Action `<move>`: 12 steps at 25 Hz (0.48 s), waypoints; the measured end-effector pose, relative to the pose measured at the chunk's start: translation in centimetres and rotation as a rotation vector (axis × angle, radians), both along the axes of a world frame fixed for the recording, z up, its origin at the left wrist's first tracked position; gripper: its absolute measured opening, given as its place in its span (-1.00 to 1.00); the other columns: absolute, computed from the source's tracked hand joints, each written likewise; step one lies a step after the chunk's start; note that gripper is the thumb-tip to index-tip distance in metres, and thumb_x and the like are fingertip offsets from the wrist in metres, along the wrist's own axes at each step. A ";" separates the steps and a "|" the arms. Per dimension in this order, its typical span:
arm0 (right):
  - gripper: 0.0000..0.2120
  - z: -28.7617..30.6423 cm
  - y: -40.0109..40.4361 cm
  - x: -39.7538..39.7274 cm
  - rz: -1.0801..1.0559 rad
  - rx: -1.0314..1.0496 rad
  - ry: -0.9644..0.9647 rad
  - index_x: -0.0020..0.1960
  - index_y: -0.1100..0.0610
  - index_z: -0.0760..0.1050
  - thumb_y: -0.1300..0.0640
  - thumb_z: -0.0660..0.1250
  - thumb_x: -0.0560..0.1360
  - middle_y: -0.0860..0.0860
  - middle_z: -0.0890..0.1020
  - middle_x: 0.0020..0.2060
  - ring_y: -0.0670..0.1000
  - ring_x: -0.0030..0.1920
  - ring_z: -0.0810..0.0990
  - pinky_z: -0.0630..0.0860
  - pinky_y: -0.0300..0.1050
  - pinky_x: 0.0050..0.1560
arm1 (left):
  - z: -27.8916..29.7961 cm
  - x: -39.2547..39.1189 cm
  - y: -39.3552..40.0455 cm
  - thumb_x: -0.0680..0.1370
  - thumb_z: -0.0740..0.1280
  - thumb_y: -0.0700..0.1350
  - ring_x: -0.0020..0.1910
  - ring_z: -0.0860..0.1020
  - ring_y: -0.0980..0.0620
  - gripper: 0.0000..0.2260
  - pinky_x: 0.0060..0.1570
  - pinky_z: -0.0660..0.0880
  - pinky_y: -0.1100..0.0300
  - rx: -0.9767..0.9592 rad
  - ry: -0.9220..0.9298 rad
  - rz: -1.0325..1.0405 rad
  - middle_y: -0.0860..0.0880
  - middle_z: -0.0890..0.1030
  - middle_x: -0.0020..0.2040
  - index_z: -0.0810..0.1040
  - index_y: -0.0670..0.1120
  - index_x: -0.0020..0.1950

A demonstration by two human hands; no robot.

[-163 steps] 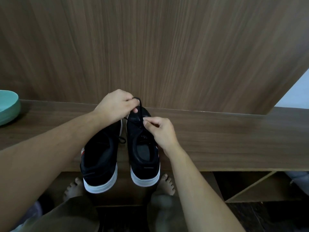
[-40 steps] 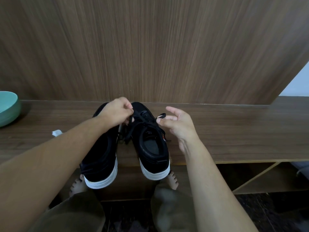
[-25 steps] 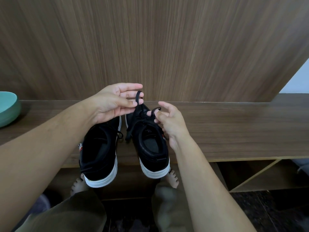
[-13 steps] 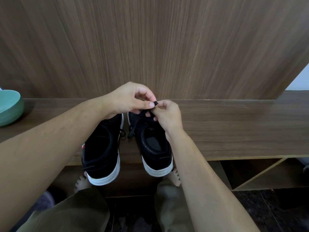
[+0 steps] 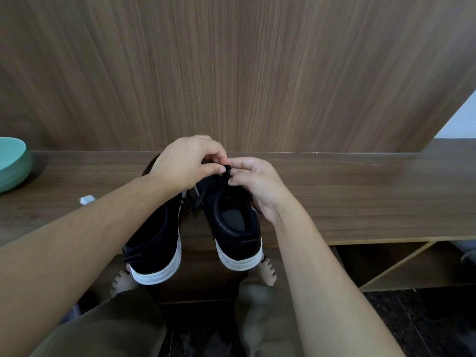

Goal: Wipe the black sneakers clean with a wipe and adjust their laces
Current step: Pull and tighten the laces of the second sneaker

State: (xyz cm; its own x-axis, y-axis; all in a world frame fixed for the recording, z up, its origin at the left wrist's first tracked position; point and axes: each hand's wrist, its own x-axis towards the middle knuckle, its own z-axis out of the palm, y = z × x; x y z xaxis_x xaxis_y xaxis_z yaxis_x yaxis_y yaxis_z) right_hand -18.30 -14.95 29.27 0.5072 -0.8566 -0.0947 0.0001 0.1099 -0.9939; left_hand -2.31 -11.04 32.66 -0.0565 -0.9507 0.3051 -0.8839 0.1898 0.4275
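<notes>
Shelf [image 5: 360, 197], wood, long, under your arms. Sneakers, black, white soles: left sneaker [image 5: 154, 240] and right sneaker [image 5: 235, 228] side by side on it, heels over the near edge. Bowl [image 5: 13, 163], green, far left. Your left hand [image 5: 185, 163] and right hand [image 5: 257, 184], fingers curled, pinching the right sneaker's lace [image 5: 226, 170]. Wipe [image 5: 86, 200], white scrap, left of the sneakers.

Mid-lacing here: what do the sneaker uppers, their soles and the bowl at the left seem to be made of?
Sneaker uppers: matte black, no shine, probably canvas or suede-like fabric; the weave is too fine to tell.
Soles: white, smooth, with grooved layers on the left shoe's sole, likely rubber.
Bowl: teal, smooth, evenly coloured with a soft sheen; glazed ceramic or plastic, the look leaves it open.
</notes>
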 end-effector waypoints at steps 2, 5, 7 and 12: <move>-0.57 -0.2 0.1 -0.1 0.022 -0.027 0.015 0.21 0.18 0.55 0.45 0.37 0.38 0.13 0.66 0.02 0.02 -0.01 0.67 0.61 -0.11 0.00 | -0.3 0.2 -0.2 0.42 0.45 -0.08 -0.06 0.49 0.22 -0.93 -0.02 0.41 0.32 0.018 0.124 0.010 0.11 0.52 -0.09 0.61 0.07 -0.16; -0.58 -0.4 0.5 0.3 -0.016 -0.056 0.017 0.18 0.19 0.55 0.44 0.41 0.36 0.18 0.65 -0.02 0.08 -0.05 0.66 0.58 0.07 0.12 | -0.6 -0.1 -0.3 0.42 0.46 -0.05 -0.26 0.52 0.24 -0.92 -0.21 0.42 0.37 0.112 0.223 0.029 0.10 0.57 -0.23 0.57 0.05 -0.17; -0.60 -0.6 0.7 0.7 -0.058 -0.090 0.019 0.15 0.19 0.53 0.45 0.41 0.36 0.17 0.65 -0.12 0.07 -0.10 0.65 0.56 0.10 0.15 | -0.7 -0.5 -0.3 0.41 0.46 -0.03 -0.26 0.55 0.15 -0.89 -0.21 0.47 0.29 0.104 0.212 0.058 0.07 0.59 -0.24 0.56 0.03 -0.15; -0.58 -0.9 1.1 1.4 -0.273 -0.276 0.232 0.08 -0.03 0.38 0.25 0.50 0.37 -0.02 0.70 -0.14 -0.06 -0.08 0.65 0.56 -0.09 0.04 | -0.7 -0.8 -0.6 0.41 0.47 -0.04 -0.37 0.52 0.11 -0.87 -0.34 0.44 0.29 0.105 0.287 0.204 0.04 0.57 -0.37 0.57 -0.05 -0.18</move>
State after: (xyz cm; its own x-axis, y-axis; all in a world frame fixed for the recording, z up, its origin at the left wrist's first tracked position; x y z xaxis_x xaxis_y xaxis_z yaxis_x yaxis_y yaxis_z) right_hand -16.94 -13.83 28.39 0.2513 -0.9652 0.0718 -0.2339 -0.1326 -0.9632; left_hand -3.12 -11.61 31.96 0.2112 -0.9605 0.1813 -0.7402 -0.0360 0.6715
